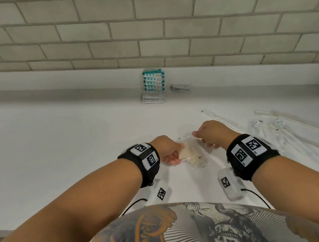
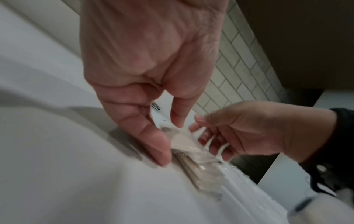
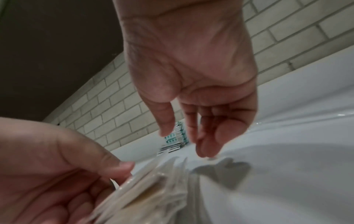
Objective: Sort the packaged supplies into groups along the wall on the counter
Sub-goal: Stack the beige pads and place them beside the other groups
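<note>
Now we are working over the white counter [image 1: 60, 146], where a teal stack [image 1: 153, 80] is already standing at the tiled wall [image 1: 142, 31]. Our left hand [image 1: 168, 150] is pinching tan clear-wrapped packets [image 1: 189, 153] while our right hand [image 1: 213, 134], fingers loosely spread, is squaring them. Next, we judge, they are needing carrying wallward.

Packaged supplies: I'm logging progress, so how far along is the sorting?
Done: teal packets, white sachets and a small grey packet sit grouped by the wall. In hand: the left hand holds clear-wrapped beige packets, the right hand beside them. Left: loose clear-wrapped items scattered on the counter.
</note>
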